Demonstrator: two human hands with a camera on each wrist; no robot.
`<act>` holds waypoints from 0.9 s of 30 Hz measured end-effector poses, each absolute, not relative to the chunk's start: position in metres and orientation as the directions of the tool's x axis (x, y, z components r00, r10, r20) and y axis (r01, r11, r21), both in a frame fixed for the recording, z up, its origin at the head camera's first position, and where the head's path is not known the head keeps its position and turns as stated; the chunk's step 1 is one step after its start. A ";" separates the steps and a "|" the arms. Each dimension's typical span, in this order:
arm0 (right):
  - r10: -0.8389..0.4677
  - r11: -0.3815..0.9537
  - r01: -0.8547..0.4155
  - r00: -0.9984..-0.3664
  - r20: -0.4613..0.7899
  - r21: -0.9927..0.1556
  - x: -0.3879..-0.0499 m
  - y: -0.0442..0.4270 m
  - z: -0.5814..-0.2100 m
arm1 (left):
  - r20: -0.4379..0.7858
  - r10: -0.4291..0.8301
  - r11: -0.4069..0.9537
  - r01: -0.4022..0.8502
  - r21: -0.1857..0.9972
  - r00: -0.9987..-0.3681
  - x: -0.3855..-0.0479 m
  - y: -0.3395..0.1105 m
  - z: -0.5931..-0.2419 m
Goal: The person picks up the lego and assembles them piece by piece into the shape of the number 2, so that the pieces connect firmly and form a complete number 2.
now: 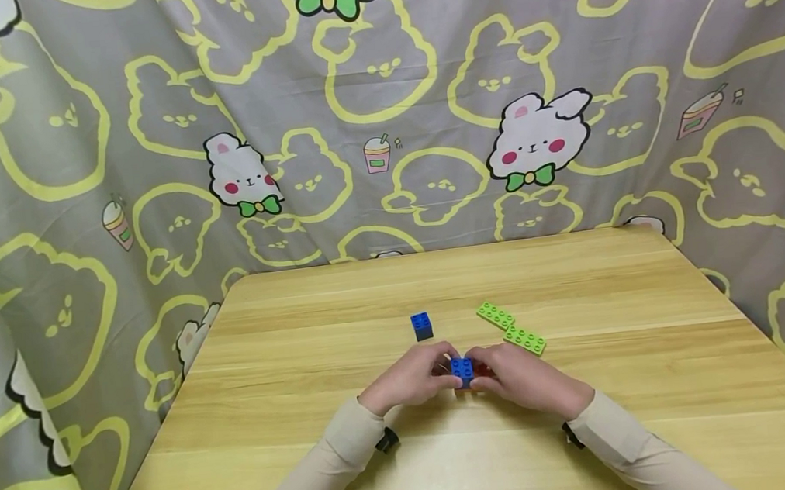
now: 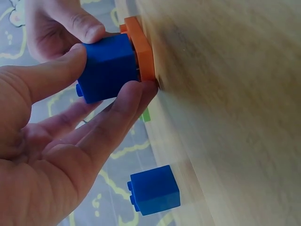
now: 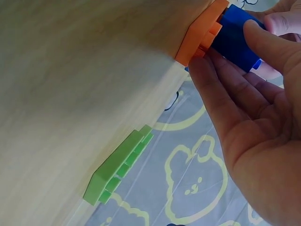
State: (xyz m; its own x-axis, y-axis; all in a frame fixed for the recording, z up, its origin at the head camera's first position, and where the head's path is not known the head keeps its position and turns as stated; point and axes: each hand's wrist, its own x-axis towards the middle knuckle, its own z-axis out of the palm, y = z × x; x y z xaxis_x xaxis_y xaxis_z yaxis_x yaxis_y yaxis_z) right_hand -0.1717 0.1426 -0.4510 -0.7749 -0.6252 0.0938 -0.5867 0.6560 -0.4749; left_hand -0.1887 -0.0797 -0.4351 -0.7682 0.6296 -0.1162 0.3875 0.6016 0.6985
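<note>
Between the two hands is a blue brick point(image 1: 462, 371) with studs on top, sitting over a flat orange brick point(image 2: 143, 49) that lies on the table. The left hand point(image 1: 414, 375) pinches the blue brick point(image 2: 110, 66), its thumb on the near side and fingers on the far side. From the other side the right hand point(image 1: 523, 377) holds the same blue brick point(image 3: 235, 37) with its thumb, and its fingertips touch the orange brick point(image 3: 200, 35). In both wrist views a narrow gap shows between part of the blue brick and the orange one.
Another blue brick point(image 1: 422, 326) stands on the wooden table point(image 1: 299, 455) beyond the left hand. Two flat green bricks point(image 1: 495, 314) point(image 1: 524, 339) lie beyond the right hand, corners close together. A patterned curtain point(image 1: 419, 64) hangs behind the table's far edge.
</note>
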 end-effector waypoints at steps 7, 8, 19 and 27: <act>-0.624 0.654 -0.584 -0.776 0.093 -0.480 -0.171 0.142 -0.450 | -0.116 0.626 0.601 0.382 0.702 -0.771 -0.189 -0.080 -0.434; -0.625 0.653 -0.584 -0.775 0.093 -0.482 -0.171 0.142 -0.450 | -0.117 0.628 0.600 0.382 0.703 -0.770 -0.188 -0.080 -0.433; -0.621 0.660 -0.580 -0.779 0.088 -0.477 -0.170 0.142 -0.451 | -0.114 0.633 0.597 0.390 0.701 -0.765 -0.189 -0.081 -0.434; -0.618 0.660 -0.578 -0.781 0.091 -0.479 -0.170 0.142 -0.450 | -0.118 0.622 0.608 0.383 0.695 -0.774 -0.190 -0.080 -0.435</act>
State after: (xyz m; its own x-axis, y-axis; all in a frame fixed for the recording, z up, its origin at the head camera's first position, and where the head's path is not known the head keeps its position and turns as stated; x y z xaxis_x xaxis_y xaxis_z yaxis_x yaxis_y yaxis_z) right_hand -0.1697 0.1420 -0.4501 -0.7808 -0.6182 0.0905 -0.5784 0.6605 -0.4787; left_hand -0.1898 -0.0801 -0.4355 -0.7737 0.6224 -0.1185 0.3830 0.6084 0.6951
